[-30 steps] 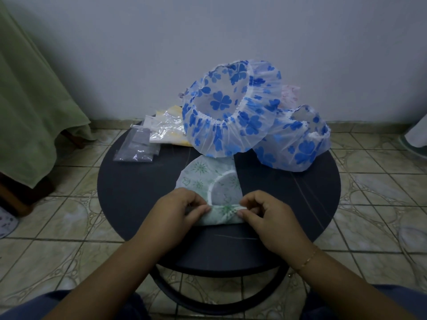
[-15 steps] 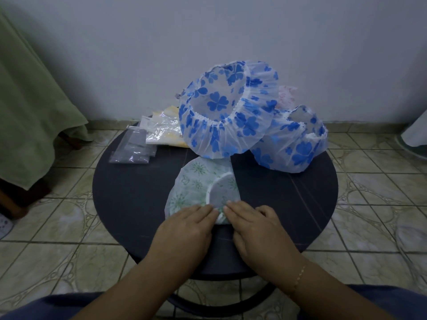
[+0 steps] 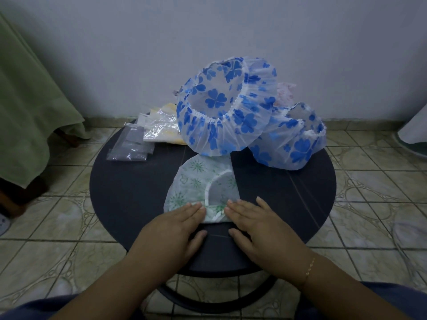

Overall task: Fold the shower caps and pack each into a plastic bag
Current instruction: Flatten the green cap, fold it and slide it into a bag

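Note:
A white shower cap with green flowers point(image 3: 196, 181) lies folded flat on the round dark table point(image 3: 129, 188). My left hand point(image 3: 175, 229) presses its near left corner with straight fingers. My right hand point(image 3: 258, 225) lies flat on its near right edge, fingers straight. Behind it stand two puffed-up caps with blue clovers, a large one point(image 3: 221, 107) and a smaller one point(image 3: 291, 139) to its right. Empty clear plastic bags point(image 3: 131, 146) lie at the table's back left, beside a packed bag with a yellow cap point(image 3: 164, 128).
A pale pink cap point(image 3: 285, 91) peeks out behind the blue ones. A green cloth point(image 3: 27, 107) hangs over furniture at the left. The white wall is close behind the table. Tiled floor surrounds the table.
Both hands went from pinching and folding the green cap's near edge to lying flat on it, then slid a little apart. The fold is now pressed down.

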Demonstrator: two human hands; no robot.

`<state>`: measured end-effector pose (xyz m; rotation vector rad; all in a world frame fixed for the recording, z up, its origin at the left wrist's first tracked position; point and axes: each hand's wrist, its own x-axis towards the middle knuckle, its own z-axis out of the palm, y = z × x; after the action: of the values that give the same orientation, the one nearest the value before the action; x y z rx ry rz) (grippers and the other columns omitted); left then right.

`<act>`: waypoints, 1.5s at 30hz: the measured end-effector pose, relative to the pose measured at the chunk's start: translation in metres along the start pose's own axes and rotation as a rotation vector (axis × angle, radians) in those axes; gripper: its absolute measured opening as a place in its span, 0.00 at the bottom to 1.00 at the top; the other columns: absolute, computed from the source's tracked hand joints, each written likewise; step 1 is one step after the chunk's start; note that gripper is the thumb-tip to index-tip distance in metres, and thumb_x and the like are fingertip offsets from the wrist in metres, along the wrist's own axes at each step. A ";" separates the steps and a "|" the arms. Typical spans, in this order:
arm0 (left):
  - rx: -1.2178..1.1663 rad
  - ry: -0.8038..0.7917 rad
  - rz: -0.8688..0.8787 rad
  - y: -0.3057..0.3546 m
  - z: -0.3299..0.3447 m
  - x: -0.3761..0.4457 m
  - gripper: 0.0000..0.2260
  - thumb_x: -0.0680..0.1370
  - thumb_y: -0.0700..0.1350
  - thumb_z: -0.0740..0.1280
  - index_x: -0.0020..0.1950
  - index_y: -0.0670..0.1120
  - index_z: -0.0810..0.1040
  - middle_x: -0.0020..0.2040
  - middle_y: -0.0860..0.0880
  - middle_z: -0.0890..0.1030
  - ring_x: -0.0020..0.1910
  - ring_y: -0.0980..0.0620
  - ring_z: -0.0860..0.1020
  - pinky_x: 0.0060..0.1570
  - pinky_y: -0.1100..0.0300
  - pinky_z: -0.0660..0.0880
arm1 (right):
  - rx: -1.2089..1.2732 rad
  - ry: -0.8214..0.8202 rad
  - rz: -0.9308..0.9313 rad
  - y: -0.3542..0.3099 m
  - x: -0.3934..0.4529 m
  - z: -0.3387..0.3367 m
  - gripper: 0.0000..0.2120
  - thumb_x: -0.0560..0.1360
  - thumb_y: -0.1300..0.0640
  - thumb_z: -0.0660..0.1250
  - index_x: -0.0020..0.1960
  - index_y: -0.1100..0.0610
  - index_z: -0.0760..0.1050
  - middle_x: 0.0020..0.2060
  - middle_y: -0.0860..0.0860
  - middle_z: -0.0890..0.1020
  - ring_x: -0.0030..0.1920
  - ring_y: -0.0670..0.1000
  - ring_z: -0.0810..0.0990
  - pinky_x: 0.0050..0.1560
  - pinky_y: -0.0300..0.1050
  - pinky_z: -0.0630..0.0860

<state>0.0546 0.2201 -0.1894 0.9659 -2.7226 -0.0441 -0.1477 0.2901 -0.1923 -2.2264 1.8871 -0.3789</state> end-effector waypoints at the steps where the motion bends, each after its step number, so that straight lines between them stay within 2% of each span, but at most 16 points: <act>1: -0.025 -0.003 0.011 -0.003 -0.003 0.002 0.20 0.73 0.55 0.57 0.55 0.49 0.83 0.53 0.54 0.83 0.48 0.56 0.83 0.41 0.64 0.78 | 0.035 0.029 0.001 0.000 0.001 -0.002 0.38 0.68 0.37 0.37 0.74 0.47 0.60 0.73 0.40 0.60 0.73 0.37 0.52 0.69 0.36 0.32; 3: -0.049 -0.012 0.058 -0.009 -0.008 0.005 0.18 0.73 0.55 0.57 0.53 0.51 0.83 0.49 0.57 0.84 0.43 0.57 0.82 0.38 0.66 0.77 | 0.105 0.105 -0.022 0.003 0.001 -0.001 0.31 0.70 0.38 0.48 0.67 0.49 0.73 0.65 0.42 0.74 0.67 0.41 0.65 0.72 0.41 0.48; 5: -0.078 -0.022 0.101 -0.012 -0.013 0.006 0.17 0.74 0.55 0.58 0.52 0.52 0.83 0.46 0.59 0.83 0.41 0.59 0.81 0.38 0.68 0.76 | 0.102 0.181 -0.048 0.004 -0.001 -0.001 0.24 0.70 0.41 0.58 0.59 0.51 0.79 0.55 0.42 0.80 0.58 0.41 0.68 0.63 0.42 0.64; 8: -0.176 -0.012 0.077 -0.012 -0.020 0.007 0.17 0.75 0.57 0.57 0.54 0.54 0.83 0.44 0.61 0.83 0.43 0.64 0.78 0.41 0.68 0.76 | 0.168 0.215 -0.029 0.000 -0.002 -0.006 0.17 0.72 0.43 0.62 0.55 0.49 0.81 0.49 0.39 0.77 0.52 0.38 0.68 0.53 0.34 0.63; 12: -0.383 -0.036 -0.090 -0.014 -0.024 0.013 0.21 0.74 0.63 0.56 0.56 0.57 0.81 0.45 0.62 0.79 0.48 0.65 0.76 0.47 0.72 0.71 | 0.340 0.172 0.063 -0.001 0.003 -0.013 0.10 0.77 0.52 0.65 0.57 0.49 0.79 0.46 0.41 0.75 0.48 0.40 0.74 0.53 0.33 0.67; 14: -0.427 -0.008 -0.185 -0.015 -0.024 0.015 0.12 0.75 0.60 0.63 0.52 0.58 0.80 0.45 0.63 0.78 0.48 0.66 0.75 0.47 0.72 0.70 | 0.421 0.205 0.136 0.000 0.005 -0.014 0.07 0.76 0.53 0.66 0.54 0.48 0.78 0.44 0.41 0.77 0.45 0.38 0.75 0.47 0.26 0.69; 16: -0.447 -0.012 -0.259 -0.014 -0.024 0.017 0.05 0.75 0.56 0.65 0.47 0.59 0.79 0.44 0.62 0.78 0.46 0.66 0.75 0.46 0.70 0.72 | 0.516 0.226 0.233 -0.001 0.007 -0.015 0.02 0.75 0.53 0.68 0.47 0.48 0.76 0.41 0.43 0.78 0.42 0.40 0.76 0.42 0.28 0.71; 20: -0.423 -0.045 -0.344 -0.011 -0.023 0.018 0.05 0.76 0.57 0.64 0.47 0.58 0.78 0.45 0.60 0.80 0.46 0.62 0.76 0.48 0.61 0.75 | 0.588 0.257 0.354 -0.004 0.013 -0.014 0.05 0.73 0.54 0.70 0.44 0.50 0.74 0.38 0.46 0.76 0.36 0.41 0.74 0.38 0.28 0.71; 24: -0.357 -0.014 -0.376 -0.009 -0.018 0.021 0.08 0.76 0.58 0.63 0.47 0.57 0.78 0.45 0.59 0.79 0.46 0.61 0.76 0.48 0.58 0.75 | 0.556 0.289 0.385 -0.005 0.017 -0.012 0.07 0.73 0.55 0.71 0.44 0.50 0.72 0.37 0.46 0.75 0.35 0.42 0.72 0.36 0.29 0.70; 29: -0.065 0.176 -0.169 -0.009 -0.007 0.023 0.13 0.74 0.57 0.60 0.47 0.52 0.81 0.45 0.56 0.77 0.45 0.55 0.74 0.44 0.61 0.70 | 0.352 0.371 0.272 -0.006 0.019 -0.001 0.06 0.73 0.57 0.70 0.48 0.53 0.74 0.42 0.45 0.71 0.40 0.41 0.70 0.41 0.26 0.66; 31: -0.055 0.230 -0.035 -0.007 -0.006 0.024 0.11 0.72 0.51 0.61 0.48 0.50 0.81 0.47 0.54 0.79 0.48 0.54 0.74 0.47 0.63 0.67 | 0.193 0.421 0.148 -0.006 0.018 0.003 0.05 0.72 0.58 0.69 0.48 0.54 0.79 0.45 0.47 0.75 0.45 0.44 0.71 0.46 0.33 0.68; 33: -0.050 0.184 0.057 -0.002 -0.005 0.024 0.11 0.71 0.46 0.61 0.47 0.51 0.82 0.46 0.56 0.80 0.45 0.55 0.77 0.44 0.63 0.71 | 0.047 0.427 0.045 -0.006 0.017 0.006 0.08 0.71 0.55 0.63 0.45 0.52 0.81 0.42 0.47 0.79 0.45 0.46 0.72 0.41 0.41 0.71; 37: -0.142 0.072 -0.074 -0.001 -0.004 0.022 0.13 0.71 0.49 0.58 0.47 0.55 0.81 0.44 0.59 0.81 0.41 0.57 0.80 0.34 0.64 0.76 | -0.002 0.344 0.017 -0.005 0.016 0.004 0.14 0.71 0.53 0.57 0.45 0.50 0.82 0.40 0.44 0.81 0.42 0.47 0.79 0.38 0.41 0.73; 39: -0.179 0.054 -0.097 0.000 -0.005 0.022 0.15 0.73 0.54 0.56 0.51 0.55 0.80 0.46 0.60 0.80 0.44 0.58 0.79 0.38 0.63 0.77 | 0.036 0.234 0.048 -0.005 0.015 -0.002 0.16 0.73 0.51 0.56 0.53 0.49 0.81 0.46 0.44 0.80 0.48 0.47 0.78 0.47 0.41 0.69; 42: -0.161 -0.014 -0.099 -0.001 -0.008 0.024 0.21 0.71 0.65 0.59 0.58 0.57 0.77 0.53 0.61 0.77 0.52 0.61 0.74 0.48 0.64 0.73 | 0.096 0.137 0.018 0.002 0.013 -0.008 0.19 0.77 0.46 0.57 0.65 0.48 0.73 0.58 0.42 0.74 0.59 0.44 0.68 0.55 0.38 0.59; 45: -0.159 -0.036 -0.070 -0.005 -0.010 0.027 0.20 0.73 0.64 0.63 0.61 0.57 0.76 0.56 0.61 0.75 0.55 0.61 0.73 0.50 0.66 0.70 | 0.098 0.117 0.004 0.003 0.012 -0.011 0.19 0.77 0.47 0.61 0.68 0.46 0.69 0.60 0.40 0.72 0.61 0.42 0.66 0.59 0.38 0.60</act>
<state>0.0400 0.1999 -0.1744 1.0225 -2.6685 -0.2888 -0.1523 0.2780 -0.1817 -2.1807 1.8850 -0.5993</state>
